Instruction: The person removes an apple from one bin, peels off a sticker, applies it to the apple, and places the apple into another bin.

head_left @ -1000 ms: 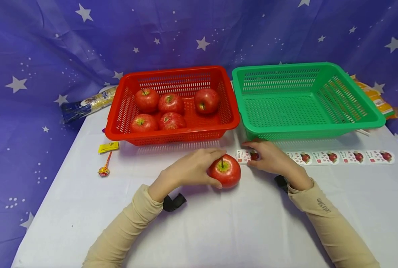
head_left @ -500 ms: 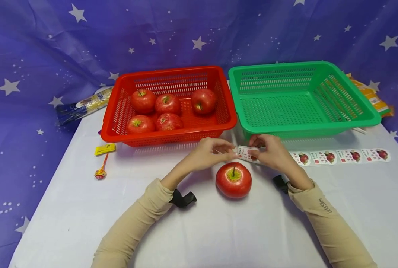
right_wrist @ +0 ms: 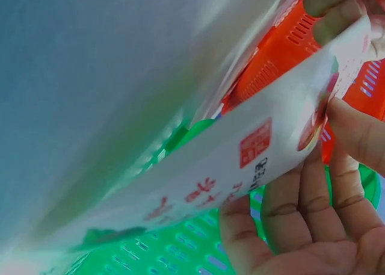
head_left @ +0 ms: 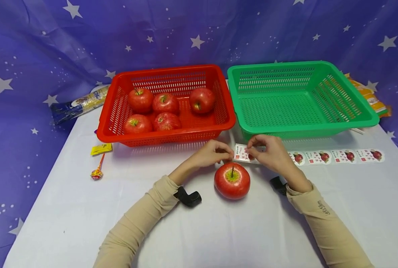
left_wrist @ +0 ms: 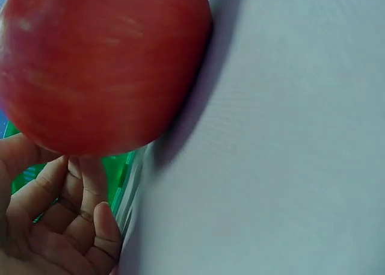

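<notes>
While pinched in both hands' grip, sticker strip (head_left: 314, 156) above apple (head_left: 232, 181).

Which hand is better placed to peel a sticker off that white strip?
Probably the right hand: its fingertips already pinch the end label of the white sticker strip, while the left hand holds the strip's end, behind the loose red apple.

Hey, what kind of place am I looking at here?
Probably a staged tabletop work setup: a white-covered table, a purple star-printed cloth backdrop, and red and green slotted plastic baskets side by side.
</notes>
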The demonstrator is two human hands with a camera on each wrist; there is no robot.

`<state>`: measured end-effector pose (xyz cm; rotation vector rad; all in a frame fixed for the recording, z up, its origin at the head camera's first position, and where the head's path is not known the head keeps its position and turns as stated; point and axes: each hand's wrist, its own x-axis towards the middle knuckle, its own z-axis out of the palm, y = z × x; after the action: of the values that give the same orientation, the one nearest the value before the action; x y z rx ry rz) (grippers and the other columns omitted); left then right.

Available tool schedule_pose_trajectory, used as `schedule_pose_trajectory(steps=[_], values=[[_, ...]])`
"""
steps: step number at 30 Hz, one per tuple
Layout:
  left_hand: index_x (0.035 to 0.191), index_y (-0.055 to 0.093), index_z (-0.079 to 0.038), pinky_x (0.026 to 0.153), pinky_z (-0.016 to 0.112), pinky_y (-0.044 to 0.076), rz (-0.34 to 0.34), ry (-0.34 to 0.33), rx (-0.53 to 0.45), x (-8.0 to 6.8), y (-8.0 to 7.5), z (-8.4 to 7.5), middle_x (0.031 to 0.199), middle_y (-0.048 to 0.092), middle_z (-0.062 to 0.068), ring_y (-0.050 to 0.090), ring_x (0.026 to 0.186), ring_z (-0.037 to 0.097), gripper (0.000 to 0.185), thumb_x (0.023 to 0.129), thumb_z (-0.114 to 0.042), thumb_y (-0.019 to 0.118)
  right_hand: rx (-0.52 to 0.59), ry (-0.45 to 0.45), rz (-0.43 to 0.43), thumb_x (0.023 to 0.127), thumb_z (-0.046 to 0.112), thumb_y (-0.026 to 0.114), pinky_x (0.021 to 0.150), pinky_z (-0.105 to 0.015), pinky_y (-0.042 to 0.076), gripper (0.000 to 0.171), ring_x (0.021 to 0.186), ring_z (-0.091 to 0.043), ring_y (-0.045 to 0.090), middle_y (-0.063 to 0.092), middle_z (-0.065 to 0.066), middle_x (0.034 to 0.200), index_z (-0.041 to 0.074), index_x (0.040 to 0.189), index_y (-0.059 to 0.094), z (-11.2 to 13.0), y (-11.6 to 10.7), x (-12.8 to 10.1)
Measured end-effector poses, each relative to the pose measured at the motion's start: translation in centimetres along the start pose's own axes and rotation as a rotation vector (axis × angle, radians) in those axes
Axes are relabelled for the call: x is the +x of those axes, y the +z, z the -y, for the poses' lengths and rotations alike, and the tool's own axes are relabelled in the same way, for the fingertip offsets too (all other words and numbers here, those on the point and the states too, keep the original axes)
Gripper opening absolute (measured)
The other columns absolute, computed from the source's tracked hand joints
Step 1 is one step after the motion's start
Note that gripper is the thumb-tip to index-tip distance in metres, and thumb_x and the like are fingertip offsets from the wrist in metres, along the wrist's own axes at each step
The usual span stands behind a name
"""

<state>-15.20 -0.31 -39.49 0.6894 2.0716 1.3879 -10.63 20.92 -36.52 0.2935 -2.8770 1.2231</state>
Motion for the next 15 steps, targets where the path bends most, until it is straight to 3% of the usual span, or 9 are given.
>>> schedule_pose_trajectory(steps=[5,10,12,15], values=[[0.102,0.07,0.003,0.058,0.016,0.042,0.008,-0.023,-0.023,-0.05,-0.12,0.1,0.083,0.069,0.009,0.054,0.067,0.006,0.018,0.089,-0.007,0.063,-0.024,-0.038,-0.054,0.082,0.001,0.07,0.072,-0.035,0.052,0.003,0.082,-0.031,0.072,0.073,-0.012,0.077,0.001,0.086,0.069,-0.03,0.25,0.03],[0.098,0.072,0.002,0.061,0.015,0.04,0.014,-0.006,0.022,0.0,0.09,0.05,0.084,0.07,0.009,0.052,0.067,0.002,0.016,0.089,-0.009,0.064,-0.035,-0.046,-0.085,0.082,0.0,0.07,0.07,-0.031,0.051,0.004,0.077,-0.029,0.072,0.073,-0.014,0.077,0.0,0.085,0.07,-0.03,0.35,0.04],[0.098,0.072,0.002,0.061,0.014,0.04,0.004,0.0,0.021,0.03,0.23,0.05,0.084,0.07,0.01,0.051,0.068,0.003,0.016,0.09,-0.009,0.064,-0.07,-0.059,-0.081,0.081,0.001,0.071,0.065,-0.028,0.047,0.005,0.07,-0.025,0.068,0.073,-0.013,0.078,0.0,0.086,0.071,-0.02,0.43,0.05],[0.099,0.071,0.002,0.06,0.015,0.04,-0.016,-0.006,-0.002,0.04,0.39,0.03,0.081,0.068,0.009,0.052,0.067,0.004,0.017,0.091,-0.01,0.062,-0.135,-0.14,-0.038,0.079,0.004,0.073,0.068,-0.033,0.047,0.007,0.077,-0.027,0.065,0.073,-0.015,0.087,0.003,0.086,0.074,0.05,0.7,0.06]])
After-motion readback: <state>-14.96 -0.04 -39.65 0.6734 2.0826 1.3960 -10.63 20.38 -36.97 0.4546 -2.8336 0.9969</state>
